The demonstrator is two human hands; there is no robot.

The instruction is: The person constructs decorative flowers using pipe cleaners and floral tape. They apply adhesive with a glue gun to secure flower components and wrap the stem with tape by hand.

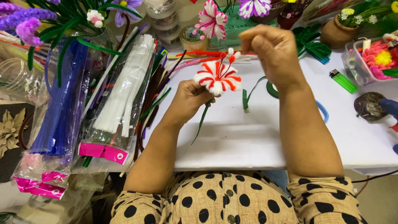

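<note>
My left hand (188,99) grips the base of a red-and-white striped pipe-cleaner flower (218,77), its green stem (203,120) hanging down past the fingers. My right hand (269,52) is raised just above and right of the flower, fingertips pinched on the thin stamens (229,58) with red and white tips that rise from its centre. Both hands work over a white table (257,137).
Bags of blue (58,108) and white pipe cleaners (124,91) lie at the left with loose dark ones. A green lighter (343,81), a clear box of flowers (371,60), a glue gun (387,108) and green tape (271,89) sit at the right. Finished flowers stand behind.
</note>
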